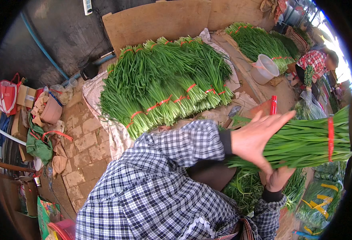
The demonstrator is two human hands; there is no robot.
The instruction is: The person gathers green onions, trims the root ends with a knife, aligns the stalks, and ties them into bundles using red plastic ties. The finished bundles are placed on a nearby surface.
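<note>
A bundle of garlic chives (305,141) lies across in front of me at the right, with a red tape band (330,139) round its pale stem end. My left hand (255,138) is on the leafy end, back upward, fingers spread and slightly blurred. Below it, my right hand (279,179) holds the bundle's lower side; its fingers are mostly hidden beneath the leaves. Loose chives (245,186) lie under the bundle, by my knee. Just beyond my left fingertips stands a red cylindrical object (273,105).
Banded chive bundles (167,81) are heaped on a patterned cloth (120,144). A white plastic bucket (264,69) stands near another chive pile (257,45). A person in a checked shirt (312,63) crouches at upper right. Bagged greens with yellow tape (318,201) lie at lower right.
</note>
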